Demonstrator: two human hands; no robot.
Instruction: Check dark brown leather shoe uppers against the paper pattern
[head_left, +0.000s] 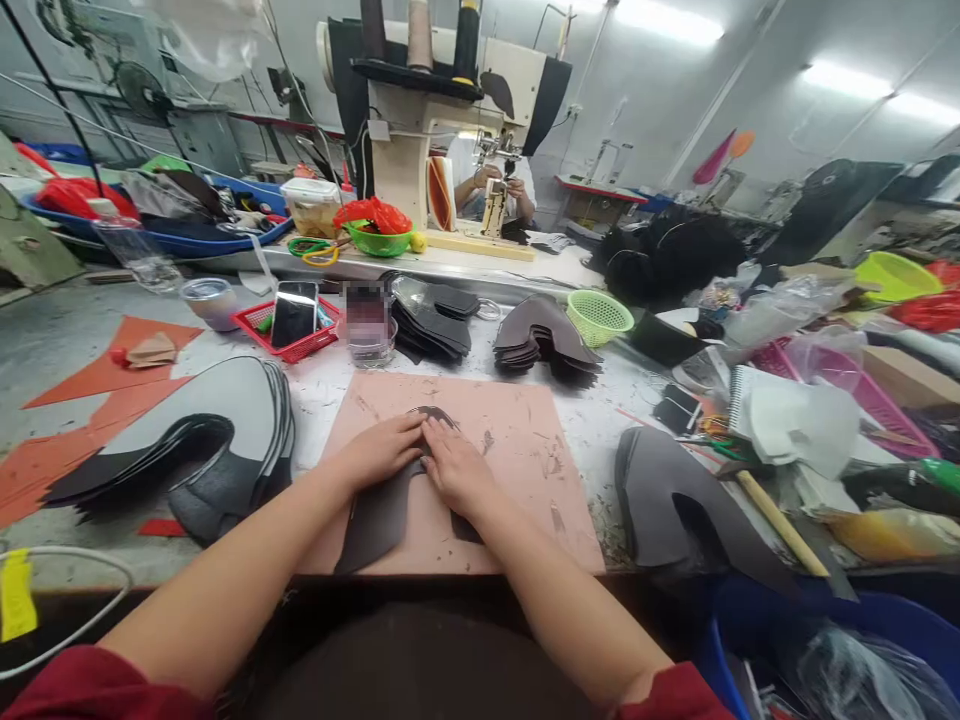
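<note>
On the pale pink rectangular mat (525, 450), two bare hands meet over a dark grey, arch-shaped flat piece of sheet material (375, 525).
The piece lies beneath both hands, its left leg bare toward the table's near edge; uneven pressure at the bend could skew or crease it, and a dragging wrist could pull that leg askew. The left forearm passes close to the grey-and-black stack of curved pieces (251, 410), so a sideways sweep might topple its layers. As for grip, the left hand (386, 448) and right hand (459, 470) lie palm down, fingers long and close together, fingertips nearly meeting on the bend; whether any fingertip pinches the edge, I cannot tell, as the undersides are hidden.
</note>
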